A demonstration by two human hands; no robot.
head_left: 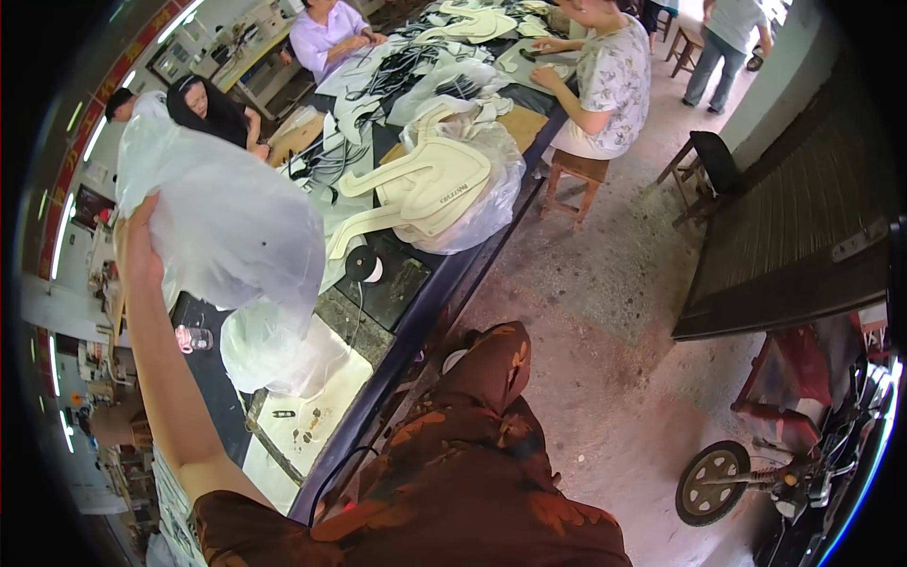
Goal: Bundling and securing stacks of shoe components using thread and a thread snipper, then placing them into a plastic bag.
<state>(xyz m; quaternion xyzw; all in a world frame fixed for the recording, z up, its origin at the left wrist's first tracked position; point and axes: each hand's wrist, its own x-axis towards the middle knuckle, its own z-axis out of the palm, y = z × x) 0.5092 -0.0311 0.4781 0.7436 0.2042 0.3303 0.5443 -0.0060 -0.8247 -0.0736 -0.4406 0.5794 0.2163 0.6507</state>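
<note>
My left hand [142, 244] is raised high at the left, its fingers closed round the edge of a large translucent plastic bag [236, 213]. The bag hangs billowed over the near end of the work table, and its contents cannot be made out. Below it, a bunched lower part of clear plastic [274, 350] rests on a white board [321, 402]. A small dark tool [283, 414] lies on that board. My right hand does not show. To the right of the bag, cream-coloured flat cut pieces with long curved straps [425, 184] lie stacked on another plastic bag [501, 203].
A black spool of thread [362, 265] and a glass jar [196, 338] stand on the table. Co-workers sit along it, one on a wooden stool [576, 175] at the right [614, 85]. A dark panel [794, 208] and a parked motorcycle [756, 482] are at the right.
</note>
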